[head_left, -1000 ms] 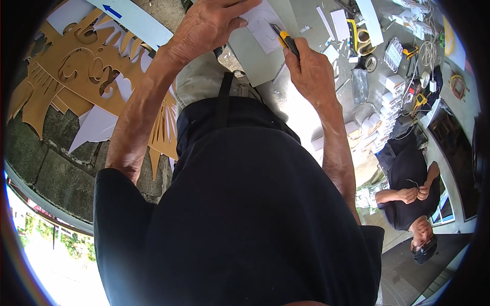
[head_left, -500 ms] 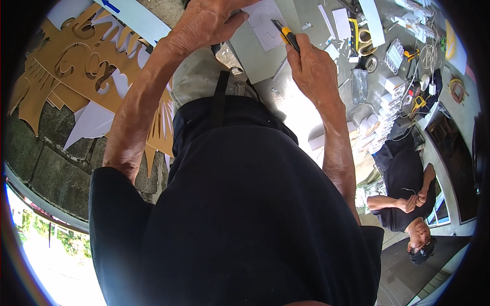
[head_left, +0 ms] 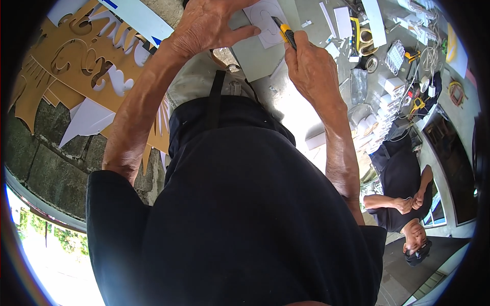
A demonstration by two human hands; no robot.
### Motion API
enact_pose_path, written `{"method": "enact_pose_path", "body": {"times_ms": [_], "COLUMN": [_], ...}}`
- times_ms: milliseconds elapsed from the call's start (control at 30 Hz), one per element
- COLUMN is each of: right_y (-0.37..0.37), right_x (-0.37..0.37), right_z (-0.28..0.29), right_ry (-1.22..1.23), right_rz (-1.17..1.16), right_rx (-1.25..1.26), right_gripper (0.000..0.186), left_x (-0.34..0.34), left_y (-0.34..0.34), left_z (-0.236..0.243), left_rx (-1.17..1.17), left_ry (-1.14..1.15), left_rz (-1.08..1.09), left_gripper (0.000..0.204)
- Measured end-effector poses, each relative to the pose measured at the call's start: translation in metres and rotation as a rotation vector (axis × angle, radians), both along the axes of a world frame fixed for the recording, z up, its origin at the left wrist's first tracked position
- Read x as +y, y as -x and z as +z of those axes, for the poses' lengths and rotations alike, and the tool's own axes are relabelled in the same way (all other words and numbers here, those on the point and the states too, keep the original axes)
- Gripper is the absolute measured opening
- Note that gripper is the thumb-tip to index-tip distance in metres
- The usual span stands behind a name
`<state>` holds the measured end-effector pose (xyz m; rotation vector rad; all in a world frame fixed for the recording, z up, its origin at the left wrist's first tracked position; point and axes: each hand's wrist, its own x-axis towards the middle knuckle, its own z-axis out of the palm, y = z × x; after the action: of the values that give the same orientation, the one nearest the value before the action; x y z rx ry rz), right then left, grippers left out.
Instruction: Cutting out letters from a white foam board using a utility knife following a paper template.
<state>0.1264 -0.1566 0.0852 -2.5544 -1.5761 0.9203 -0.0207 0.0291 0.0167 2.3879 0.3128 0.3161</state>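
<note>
My right hand (head_left: 311, 66) is closed round a yellow and black utility knife (head_left: 285, 31), whose blade tip lies on a white sheet (head_left: 263, 35) with a drawn curved outline. My left hand (head_left: 219, 23) is at the sheet's left edge, thumb stretched out onto it and apart from the other fingers, which run toward the top of the picture and are partly out of view. The sheet lies on a grey-green board (head_left: 260, 64) beyond my lap.
Cut brown boards (head_left: 66, 51) and white pieces lie on stone blocks (head_left: 56, 173) at left. Tapes (head_left: 371, 64), cords (head_left: 431, 56), tools and white offcuts crowd the right side. A co-worker (head_left: 398, 178) at lower right holds something thin in both hands.
My right hand and the knife have moved slightly up the picture. My left thumb has swung down and right along the sheet, spreading away from the fingers.
</note>
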Motion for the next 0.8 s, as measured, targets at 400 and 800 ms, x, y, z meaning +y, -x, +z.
{"method": "enact_pose_path", "body": {"times_ms": [400,800], "right_y": [-0.003,-0.008], "right_x": [-0.011,-0.011], "right_z": [-0.015,-0.015], "right_ry": [-0.045,-0.022], "right_rz": [-0.047,-0.006], "right_rx": [0.055,0.047], "right_gripper": [0.023,0.021], "left_x": [-0.001,-0.001], "left_y": [-0.001,-0.001], "left_z": [-0.006,-0.004], "left_rx": [-0.014,0.007], "left_ry": [0.017,0.037], "left_rz": [0.013,0.008], "left_gripper": [0.078,0.079]}}
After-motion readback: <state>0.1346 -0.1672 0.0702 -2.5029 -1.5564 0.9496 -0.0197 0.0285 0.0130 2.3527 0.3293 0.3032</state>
